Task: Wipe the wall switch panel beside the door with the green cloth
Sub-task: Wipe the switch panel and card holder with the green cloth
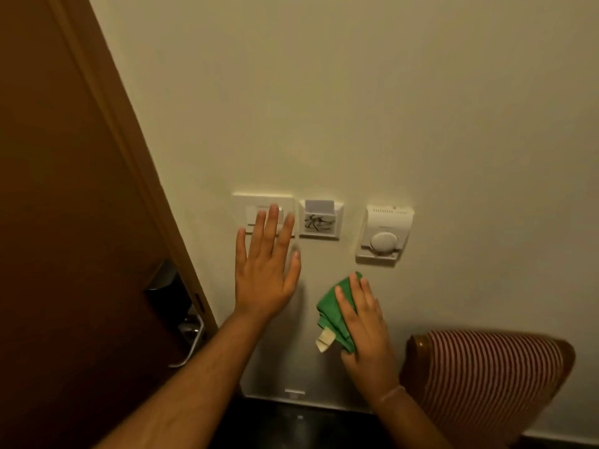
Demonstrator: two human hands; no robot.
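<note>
Left hand, fingers released, partly covers switch panel; right hand grasps green cloth; card holder contains card.

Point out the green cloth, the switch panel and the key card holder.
green cloth (330, 307): head view, on the bare fabric left of the right hand's fingers.
switch panel (251, 202): head view, on its upper left face, above the left hand.
key card holder (319, 223): head view, on its front face.
</note>
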